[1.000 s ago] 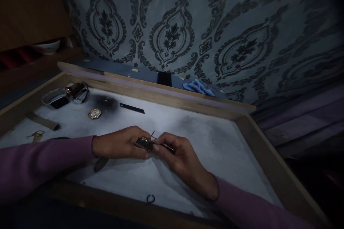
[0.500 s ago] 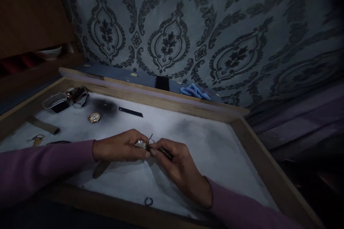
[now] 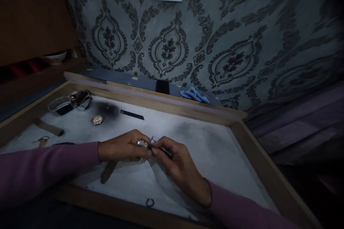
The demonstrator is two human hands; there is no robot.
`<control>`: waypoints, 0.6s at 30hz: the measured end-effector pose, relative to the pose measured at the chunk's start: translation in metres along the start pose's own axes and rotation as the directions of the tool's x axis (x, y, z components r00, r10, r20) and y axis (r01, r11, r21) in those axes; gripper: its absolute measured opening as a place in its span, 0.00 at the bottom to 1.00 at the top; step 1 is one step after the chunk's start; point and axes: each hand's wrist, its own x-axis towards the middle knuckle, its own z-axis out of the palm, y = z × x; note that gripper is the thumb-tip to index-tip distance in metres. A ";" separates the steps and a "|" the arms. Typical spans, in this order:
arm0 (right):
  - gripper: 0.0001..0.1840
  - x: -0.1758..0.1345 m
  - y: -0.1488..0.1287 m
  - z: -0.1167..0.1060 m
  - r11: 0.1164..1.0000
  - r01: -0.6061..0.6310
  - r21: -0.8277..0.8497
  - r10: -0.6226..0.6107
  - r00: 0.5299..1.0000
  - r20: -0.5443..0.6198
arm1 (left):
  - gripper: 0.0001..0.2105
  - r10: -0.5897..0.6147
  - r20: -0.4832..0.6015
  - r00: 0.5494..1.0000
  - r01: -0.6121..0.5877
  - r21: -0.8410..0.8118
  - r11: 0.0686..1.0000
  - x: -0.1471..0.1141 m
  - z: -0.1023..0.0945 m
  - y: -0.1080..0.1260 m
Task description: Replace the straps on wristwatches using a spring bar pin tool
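Observation:
Near the middle of the tray my left hand [image 3: 125, 146] is closed around a round silver watch [image 3: 142, 144], its face turned up. A dark strap [image 3: 109, 171] hangs below that hand; whether it joins the watch is hidden. Pinched in my right hand [image 3: 182, 166] is a slim dark tool [image 3: 167, 153], held at the watch's right edge. A thin dark piece [image 3: 152, 139] sticks up between the two hands. The fingertips of both hands almost meet, and the exact contact point is too small to make out.
A wooden-rimmed tray [image 3: 172, 103] with a white bottom surrounds the hands. Inside lie a gold watch head [image 3: 96, 120], a black blade [image 3: 132, 115], several watches [image 3: 64, 107], an olive strap [image 3: 48, 127] and a small black ring [image 3: 149, 202]. Behind the rim rests a blue cloth [image 3: 195, 94].
The view has tilted up slightly and shifted left. Both hands keep their grips on the watch and the tool, with only slight movement between them.

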 end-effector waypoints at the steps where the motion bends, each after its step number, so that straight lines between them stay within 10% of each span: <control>1: 0.07 0.000 0.000 0.000 1.000 -0.009 -0.001 0.009 1.000 -0.001 | 0.07 0.006 0.003 1.000 -0.005 -0.005 1.000 0.000 0.000 0.000; 18: 0.18 0.005 -0.005 -0.006 0.999 -0.044 0.028 0.046 0.997 -0.068 | 0.06 -0.010 -0.038 0.999 0.010 0.004 1.000 0.002 -0.002 0.005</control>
